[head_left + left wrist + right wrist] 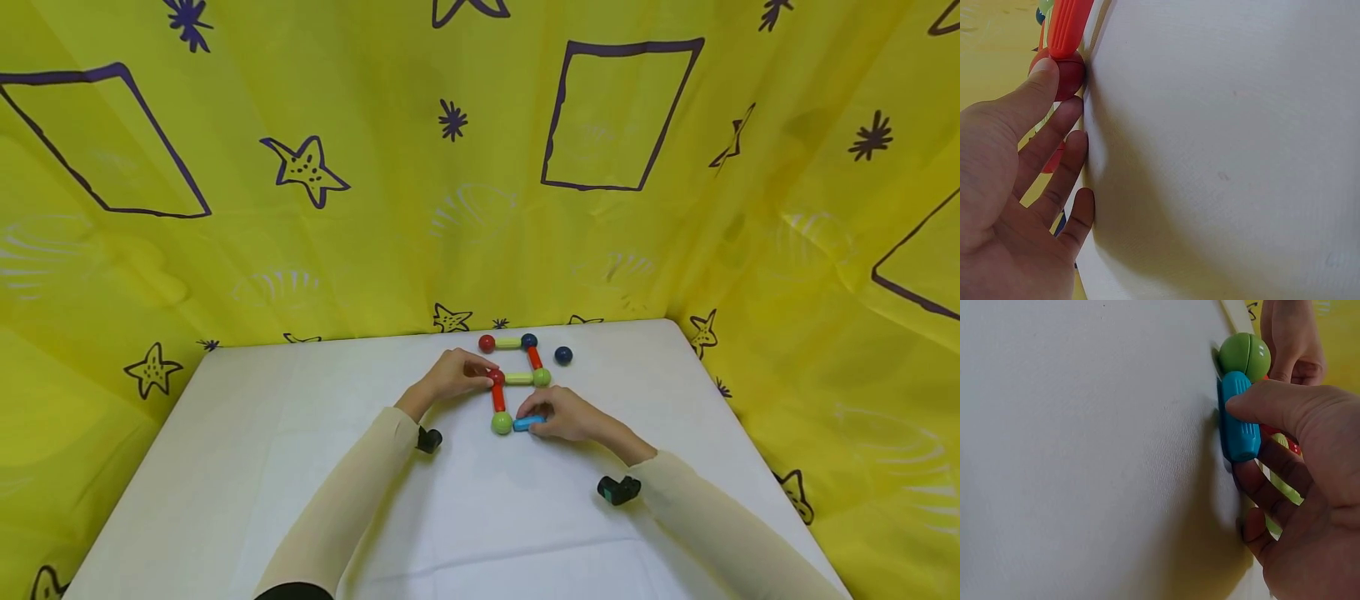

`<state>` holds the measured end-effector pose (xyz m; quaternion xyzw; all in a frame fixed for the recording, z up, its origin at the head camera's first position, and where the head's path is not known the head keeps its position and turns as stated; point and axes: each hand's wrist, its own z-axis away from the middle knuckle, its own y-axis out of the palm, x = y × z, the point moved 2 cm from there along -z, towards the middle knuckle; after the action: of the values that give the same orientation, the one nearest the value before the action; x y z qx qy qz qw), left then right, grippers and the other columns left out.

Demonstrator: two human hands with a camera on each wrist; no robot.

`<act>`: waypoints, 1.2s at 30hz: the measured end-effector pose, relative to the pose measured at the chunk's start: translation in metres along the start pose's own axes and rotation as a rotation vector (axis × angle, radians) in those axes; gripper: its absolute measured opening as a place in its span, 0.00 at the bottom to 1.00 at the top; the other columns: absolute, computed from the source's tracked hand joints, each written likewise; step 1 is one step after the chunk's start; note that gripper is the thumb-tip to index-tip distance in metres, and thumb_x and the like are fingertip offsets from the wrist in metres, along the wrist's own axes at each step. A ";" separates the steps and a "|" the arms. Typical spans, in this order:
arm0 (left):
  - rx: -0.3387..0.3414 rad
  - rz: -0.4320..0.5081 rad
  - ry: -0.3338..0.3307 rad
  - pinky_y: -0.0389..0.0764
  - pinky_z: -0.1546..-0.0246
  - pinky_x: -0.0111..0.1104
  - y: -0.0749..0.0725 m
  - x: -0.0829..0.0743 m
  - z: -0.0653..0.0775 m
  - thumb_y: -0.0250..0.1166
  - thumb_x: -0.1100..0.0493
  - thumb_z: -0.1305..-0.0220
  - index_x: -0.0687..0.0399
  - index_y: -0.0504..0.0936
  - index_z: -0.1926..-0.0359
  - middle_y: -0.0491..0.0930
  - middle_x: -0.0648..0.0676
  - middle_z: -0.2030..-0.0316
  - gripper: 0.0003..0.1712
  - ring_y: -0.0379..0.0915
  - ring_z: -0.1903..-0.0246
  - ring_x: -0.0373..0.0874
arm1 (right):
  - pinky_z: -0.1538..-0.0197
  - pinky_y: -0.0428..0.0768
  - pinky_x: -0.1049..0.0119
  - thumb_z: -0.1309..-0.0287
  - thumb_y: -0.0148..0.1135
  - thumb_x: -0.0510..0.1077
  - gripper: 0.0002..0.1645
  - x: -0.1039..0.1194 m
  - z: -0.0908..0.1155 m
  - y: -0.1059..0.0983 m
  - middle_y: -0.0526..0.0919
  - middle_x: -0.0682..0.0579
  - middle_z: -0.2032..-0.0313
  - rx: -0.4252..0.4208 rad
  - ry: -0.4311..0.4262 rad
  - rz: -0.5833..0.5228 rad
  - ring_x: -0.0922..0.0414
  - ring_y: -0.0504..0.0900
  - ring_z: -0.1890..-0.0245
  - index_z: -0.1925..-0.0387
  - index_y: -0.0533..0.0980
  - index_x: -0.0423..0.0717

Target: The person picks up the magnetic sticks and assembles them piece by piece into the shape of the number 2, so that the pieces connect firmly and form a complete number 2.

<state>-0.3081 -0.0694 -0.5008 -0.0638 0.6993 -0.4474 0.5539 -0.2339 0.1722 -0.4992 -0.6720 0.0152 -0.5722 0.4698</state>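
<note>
On the white table lies a zigzag of toy rods and balls. My left hand [456,375] pinches its red ball [1071,76] between thumb and fingers; a red rod [498,398] runs from that ball to the nearest green ball [502,423]. Between thumb and fingers of my right hand [566,414] is a blue rod [1240,419]. The blue rod's end meets the green ball in the right wrist view; whether it is joined cannot be told. A light green rod [518,379] links the held red ball to another green ball [542,377].
Farther back, a second red rod [534,358] leads to a dark blue ball [529,341], then a light green rod [507,343] and a red ball [487,343]. One loose dark blue ball [563,356] lies to the right. Yellow patterned cloth [375,250] hangs behind the table.
</note>
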 end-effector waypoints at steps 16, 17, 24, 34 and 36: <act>-0.009 0.000 -0.002 0.79 0.54 0.31 0.001 0.002 0.000 0.72 0.56 0.33 0.51 0.89 0.45 0.88 0.48 0.59 0.17 0.77 0.62 0.40 | 0.52 0.78 0.65 0.38 0.71 0.37 0.12 0.001 -0.004 0.005 0.84 0.58 0.56 -0.004 0.012 0.016 0.56 0.76 0.58 0.54 0.86 0.52; -0.009 0.001 0.000 0.79 0.54 0.31 0.001 0.002 0.000 0.72 0.56 0.33 0.51 0.89 0.45 0.88 0.48 0.59 0.17 0.77 0.62 0.40 | 0.52 0.78 0.65 0.38 0.70 0.37 0.12 0.001 -0.003 0.004 0.84 0.58 0.56 -0.004 0.011 0.010 0.56 0.76 0.59 0.54 0.86 0.51; -0.013 0.012 0.010 0.79 0.52 0.33 -0.001 0.000 0.002 0.73 0.56 0.34 0.52 0.89 0.46 0.87 0.48 0.62 0.17 0.77 0.62 0.40 | 0.56 0.78 0.66 0.38 0.69 0.36 0.12 0.003 -0.002 0.002 0.86 0.55 0.56 -0.012 -0.004 -0.022 0.56 0.77 0.61 0.52 0.86 0.47; -0.008 0.013 -0.006 0.79 0.52 0.32 -0.001 0.000 0.001 0.73 0.57 0.34 0.52 0.89 0.45 0.87 0.48 0.62 0.17 0.77 0.62 0.41 | 0.55 0.77 0.67 0.37 0.70 0.37 0.12 0.003 -0.002 0.003 0.85 0.54 0.56 -0.010 0.015 -0.018 0.54 0.76 0.60 0.52 0.85 0.47; -0.009 0.016 -0.008 0.79 0.52 0.32 0.000 0.000 0.001 0.73 0.57 0.34 0.52 0.89 0.45 0.87 0.48 0.62 0.17 0.77 0.62 0.41 | 0.55 0.77 0.67 0.37 0.70 0.37 0.12 0.003 -0.002 0.003 0.85 0.55 0.56 -0.009 0.016 -0.017 0.55 0.76 0.60 0.52 0.85 0.47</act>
<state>-0.3070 -0.0704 -0.5005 -0.0624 0.6996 -0.4398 0.5597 -0.2332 0.1674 -0.4995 -0.6695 0.0158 -0.5814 0.4620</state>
